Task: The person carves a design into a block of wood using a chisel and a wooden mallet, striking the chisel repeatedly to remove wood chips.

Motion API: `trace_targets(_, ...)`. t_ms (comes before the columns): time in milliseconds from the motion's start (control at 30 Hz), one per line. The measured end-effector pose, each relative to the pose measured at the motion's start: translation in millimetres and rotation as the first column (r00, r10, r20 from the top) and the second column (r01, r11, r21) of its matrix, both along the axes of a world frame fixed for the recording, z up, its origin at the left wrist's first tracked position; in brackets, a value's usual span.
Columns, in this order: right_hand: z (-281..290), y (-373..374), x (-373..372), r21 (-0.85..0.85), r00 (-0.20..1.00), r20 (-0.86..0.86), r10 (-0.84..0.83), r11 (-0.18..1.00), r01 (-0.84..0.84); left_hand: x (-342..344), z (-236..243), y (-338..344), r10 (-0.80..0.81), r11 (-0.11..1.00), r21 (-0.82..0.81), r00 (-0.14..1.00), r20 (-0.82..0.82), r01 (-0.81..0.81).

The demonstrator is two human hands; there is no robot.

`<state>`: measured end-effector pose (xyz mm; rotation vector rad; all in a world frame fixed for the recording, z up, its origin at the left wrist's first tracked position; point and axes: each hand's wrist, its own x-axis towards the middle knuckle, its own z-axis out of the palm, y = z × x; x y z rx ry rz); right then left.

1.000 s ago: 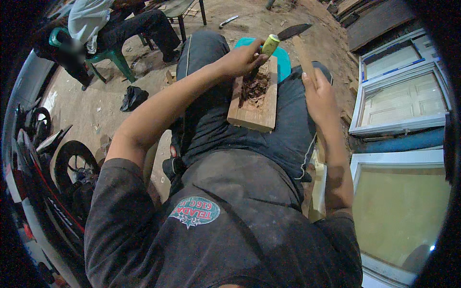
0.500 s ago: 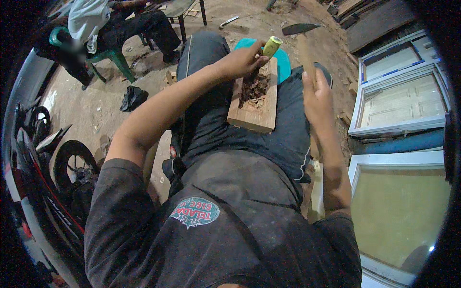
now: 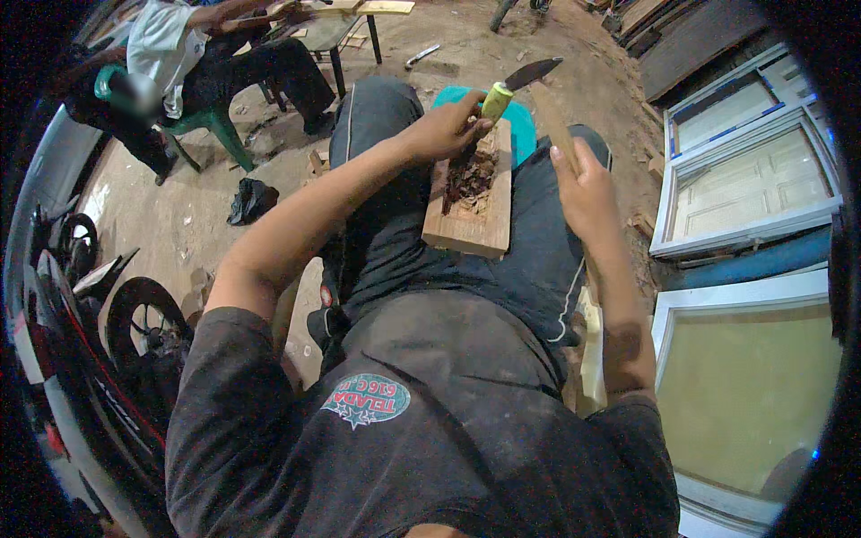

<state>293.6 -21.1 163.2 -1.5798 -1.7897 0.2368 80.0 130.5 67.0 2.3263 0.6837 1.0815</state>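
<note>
Motorcycle (image 3: 99,359): dark, with red trim, standing at the far left, wheel visible; well apart from the work.
Window frames (image 3: 753,179): white, panelled, lying on the ground at the right, one beyond another.
Second person (image 3: 179,63): seated on a green plastic chair (image 3: 202,125) at the upper left, beside a small table (image 3: 336,22).
Lap (image 3: 529,251): dark trousers, carrying the work; a teal seat (image 3: 525,134) shows past its far edge.
Wooden block (image 3: 471,202): pale, oblong, lying lengthwise on the lap between the knees; a hollow of dark reddish chips (image 3: 468,175) cut in its upper face toward the far end.
Left hand (image 3: 444,130): at the block's far left corner, fingers clenched round the knife handle, knuckles just above the hollow.
Right hand (image 3: 583,188): just beside the block's right edge, apart from it, fingers closed on a thin wooden stick (image 3: 552,121) that rises toward the knife blade.
Knife (image 3: 511,85): yellow-green handle in the left fist; dark blade pointing up and right, beyond the block's far end, clear of the fingers.
</note>
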Motion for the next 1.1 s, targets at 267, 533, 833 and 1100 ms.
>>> trace_targets(267,-7.7,4.5,6.7,0.006,0.999,-0.034,-0.029,1.0,0.029,0.8,6.3,-6.3,0.02,0.997,-0.069,0.999,-0.038,-0.023)
trace_targets(533,-7.0,1.9,7.3,-0.026,1.0,0.01,-0.001,1.0,0.001,-0.8,2.5,-5.9,0.017,0.997,-0.081,0.999,-0.035,-0.02)
trace_targets(833,7.5,-5.8,-1.7,-0.106,1.0,-0.028,-0.003,0.994,0.0,0.4,5.8,-5.5,0.04,0.994,-0.1,0.997,-0.064,-0.046)
trace_targets(1100,-12.0,4.5,9.0,0.054,0.999,-0.023,0.033,0.998,-0.032,1.9,-3.6,1.8,0.022,0.999,-0.045,0.998,-0.056,-0.025)
